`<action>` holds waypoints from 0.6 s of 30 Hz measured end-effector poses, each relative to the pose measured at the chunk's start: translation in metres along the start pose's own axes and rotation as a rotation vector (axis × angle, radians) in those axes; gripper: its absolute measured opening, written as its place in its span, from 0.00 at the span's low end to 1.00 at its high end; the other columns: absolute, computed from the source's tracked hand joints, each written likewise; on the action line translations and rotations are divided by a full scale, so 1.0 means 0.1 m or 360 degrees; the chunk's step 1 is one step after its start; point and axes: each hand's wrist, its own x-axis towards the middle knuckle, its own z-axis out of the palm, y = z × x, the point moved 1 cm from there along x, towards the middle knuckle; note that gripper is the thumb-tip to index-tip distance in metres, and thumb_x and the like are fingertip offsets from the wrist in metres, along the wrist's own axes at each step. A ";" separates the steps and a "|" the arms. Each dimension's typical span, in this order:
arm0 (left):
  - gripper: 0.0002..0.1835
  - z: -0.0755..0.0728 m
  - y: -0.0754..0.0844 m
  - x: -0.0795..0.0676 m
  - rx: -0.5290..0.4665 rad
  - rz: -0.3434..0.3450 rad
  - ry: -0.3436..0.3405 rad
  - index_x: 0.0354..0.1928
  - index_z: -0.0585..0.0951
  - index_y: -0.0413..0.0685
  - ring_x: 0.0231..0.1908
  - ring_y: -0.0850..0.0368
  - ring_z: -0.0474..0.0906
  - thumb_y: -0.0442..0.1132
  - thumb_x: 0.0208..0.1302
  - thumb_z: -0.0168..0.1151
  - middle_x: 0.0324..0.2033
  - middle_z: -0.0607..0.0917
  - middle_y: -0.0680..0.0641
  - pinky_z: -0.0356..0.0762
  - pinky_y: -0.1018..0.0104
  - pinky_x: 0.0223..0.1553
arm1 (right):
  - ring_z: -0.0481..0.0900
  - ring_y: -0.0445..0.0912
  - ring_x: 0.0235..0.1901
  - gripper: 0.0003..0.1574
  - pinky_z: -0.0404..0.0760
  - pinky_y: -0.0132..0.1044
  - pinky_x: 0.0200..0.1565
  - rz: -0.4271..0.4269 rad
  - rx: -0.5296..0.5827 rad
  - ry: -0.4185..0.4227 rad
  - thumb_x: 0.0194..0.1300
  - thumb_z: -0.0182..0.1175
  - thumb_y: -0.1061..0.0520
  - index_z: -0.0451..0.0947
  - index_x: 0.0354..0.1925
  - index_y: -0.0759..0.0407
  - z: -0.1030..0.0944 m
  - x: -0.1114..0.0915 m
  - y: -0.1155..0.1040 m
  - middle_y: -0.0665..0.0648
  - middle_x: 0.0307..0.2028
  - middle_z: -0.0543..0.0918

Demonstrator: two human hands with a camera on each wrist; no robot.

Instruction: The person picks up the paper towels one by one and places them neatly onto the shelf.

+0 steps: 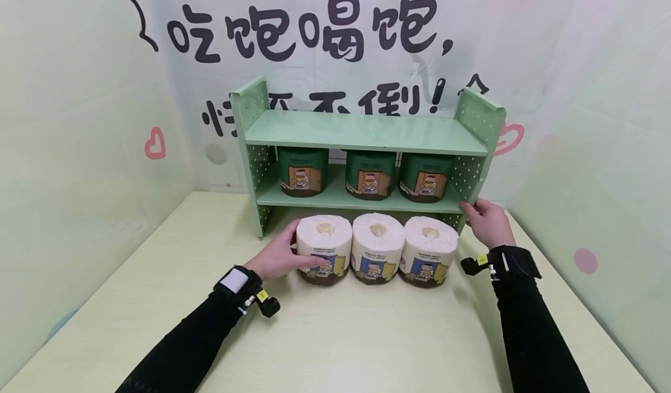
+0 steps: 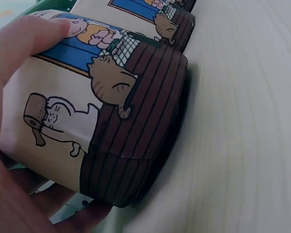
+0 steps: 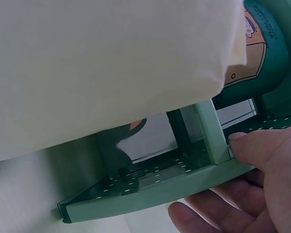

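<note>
On the tabletop [image 1: 335, 335], in front of a green shelf [image 1: 362, 131], three white paper rolls [image 1: 377, 265] stand in a row; left hand [image 1: 278, 256] grips the leftmost roll [image 1: 325, 241], thumb in front; right hand [image 1: 487, 221] pinches the shelf's right side panel [image 1: 479, 116]; risk: a hard tug there could tip the shelf, spilling its green rolls [image 1: 303, 172]; over-squeezing may dent the leftmost roll.

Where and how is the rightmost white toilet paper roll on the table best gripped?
Probably round the right side of the rightmost white toilet paper roll, coming from the right with a thumb on its front: it stands upright, its curved wall is exposed there, while the middle white toilet paper roll crowds its left.
</note>
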 end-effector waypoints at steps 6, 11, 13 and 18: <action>0.53 -0.03 0.02 -0.01 0.0025 0.0004 0.0010 0.70 0.62 0.58 0.54 0.54 0.71 0.55 0.43 0.82 0.57 0.75 0.50 0.73 0.46 0.54 | 0.80 0.61 0.44 0.31 0.76 0.61 0.48 0.0001 0.0001 -0.0006 0.79 0.48 0.44 0.73 0.61 0.69 0.00 0.00 0.00 0.72 0.51 0.79; 0.52 -0.07 0.05 -0.02 0.0077 -0.0007 0.0038 0.70 0.62 0.60 0.53 0.53 0.72 0.59 0.44 0.81 0.55 0.75 0.51 0.74 0.46 0.53 | 0.80 0.61 0.44 0.31 0.76 0.61 0.49 0.0008 -0.0002 -0.0011 0.79 0.47 0.44 0.73 0.61 0.69 -0.01 -0.01 -0.01 0.71 0.51 0.79; 0.51 -0.09 0.06 -0.02 0.0063 -0.0003 0.0043 0.69 0.62 0.61 0.53 0.53 0.72 0.58 0.45 0.80 0.55 0.75 0.51 0.75 0.46 0.52 | 0.80 0.61 0.44 0.31 0.75 0.62 0.49 0.0008 -0.0005 -0.0012 0.79 0.47 0.44 0.73 0.61 0.69 -0.01 -0.01 -0.01 0.71 0.51 0.79; 0.47 -0.12 0.10 -0.03 -0.0027 0.0059 0.0037 0.69 0.63 0.60 0.53 0.52 0.72 0.53 0.50 0.79 0.55 0.76 0.49 0.75 0.45 0.51 | 0.80 0.61 0.44 0.30 0.75 0.62 0.48 0.0002 -0.0011 -0.0009 0.79 0.47 0.44 0.74 0.60 0.69 0.00 -0.01 -0.01 0.71 0.51 0.79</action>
